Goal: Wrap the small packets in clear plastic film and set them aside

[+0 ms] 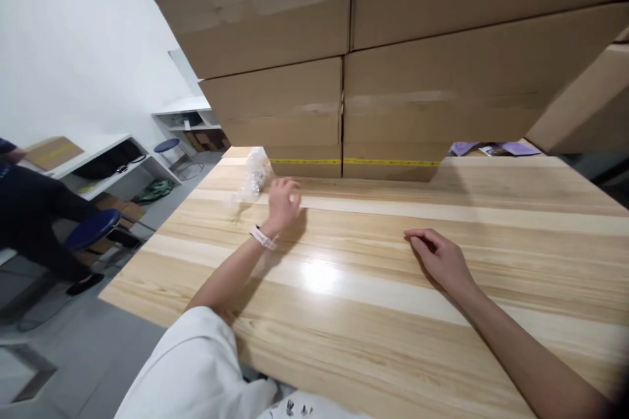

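Note:
My left hand (282, 204) reaches forward over the light wooden table (373, 288), its fingers curled, close to a clear plastic bag (251, 178) holding small shiny parts. Whether the fingers touch the bag is unclear. A white band sits on that wrist. My right hand (439, 256) rests on the tabletop to the right, palm down, fingers loosely bent and together, with nothing visible under it.
Stacked cardboard boxes (393, 78) fill the far side of the table, with yellow tape along the lowest ones. Purple sheets (491, 148) lie at the back right. A seated person (34, 209) on a blue stool (91, 228) is at the left beside white shelves.

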{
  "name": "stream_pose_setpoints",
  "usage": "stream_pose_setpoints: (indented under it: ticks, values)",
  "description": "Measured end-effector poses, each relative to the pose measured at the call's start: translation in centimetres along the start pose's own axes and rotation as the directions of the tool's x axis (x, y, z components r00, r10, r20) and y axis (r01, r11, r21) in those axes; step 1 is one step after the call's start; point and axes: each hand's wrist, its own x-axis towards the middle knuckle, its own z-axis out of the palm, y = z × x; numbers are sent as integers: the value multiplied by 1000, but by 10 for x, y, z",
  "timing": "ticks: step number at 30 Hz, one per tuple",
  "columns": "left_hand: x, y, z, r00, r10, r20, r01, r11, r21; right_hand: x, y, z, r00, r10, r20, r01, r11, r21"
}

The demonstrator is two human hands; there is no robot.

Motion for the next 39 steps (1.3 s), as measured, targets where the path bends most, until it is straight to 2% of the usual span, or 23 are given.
stream_pose_setpoints:
  ticks: [1,3,5,7,9,11,14,16,18,20,21,23,25,26,27,28,29,30,32,35,36,37,39]
  values:
    - [8,-23,-6,994,-109,-24,111,989,98,1,0,2,1000,4,3,-4,1000,-14]
    - [26,-64,-15,968,-243,-60,250,953,173,2,-2,6,1000,13,7,-13,999,-38]
    - [40,-95,-19,931,-366,-12,357,900,250,2,-4,9,1000,14,11,-13,999,-50]
    - [49,-116,-19,897,-430,103,385,874,296,3,-5,11,1000,8,9,-8,999,-52]
    - [50,-128,-16,884,-414,216,348,893,286,2,-7,11,1000,0,4,0,999,-53]
    - [44,-132,-16,891,-353,285,286,925,250,1,-8,10,1000,-4,-5,4,998,-55]
    - [19,-131,-21,908,-226,352,169,968,185,0,-9,9,1000,-5,-10,5,998,-60]
    - [-10,-124,-27,905,-147,399,97,985,143,1,-9,9,1000,-5,-5,4,998,-62]
    - [-45,-107,-31,896,-54,440,15,996,92,2,-9,11,1000,1,-6,-1,998,-59]
    - [-79,-80,-32,871,121,476,-131,991,-13,3,-13,15,1000,19,-8,-20,999,-42]
    - [-93,-62,-31,843,228,487,-214,973,-84,3,-17,18,999,37,-6,-38,999,-23]
    - [-111,-24,-29,747,418,517,-348,908,-232,3,-27,24,996,88,17,-89,994,57]
    - [-112,12,-25,583,590,560,-446,807,-387,1,-40,28,991,117,66,-128,971,202]
    - [-107,27,-22,514,648,561,-479,760,-439,0,-46,28,989,117,95,-140,949,284]
    - [-98,40,-18,469,689,553,-507,723,-470,-2,-52,27,986,111,126,-150,920,362]
    - [-87,49,-13,458,709,536,-532,702,-474,-4,-57,25,983,102,155,-160,890,427]
    - [-75,55,-7,475,713,516,-554,697,-455,-7,-61,23,979,95,180,-172,861,478]
    - [-64,59,0,508,706,493,-571,705,-421,-11,-65,21,974,90,206,-186,838,513]
    - [-45,61,14,600,664,445,-573,746,-340,-21,-72,17,962,87,260,-216,826,521]
    - [-36,57,31,762,530,371,-450,846,-285,-41,-84,18,929,71,363,-222,893,392]
    - [-37,55,35,805,478,351,-393,873,-289,-49,-89,20,914,53,403,-207,914,350]
    - [-39,53,38,834,433,342,-339,891,-301,-56,-94,22,898,22,440,-183,927,327]
    - [-45,51,42,862,371,346,-253,906,-340,-70,-102,28,864,-69,499,-121,933,339]
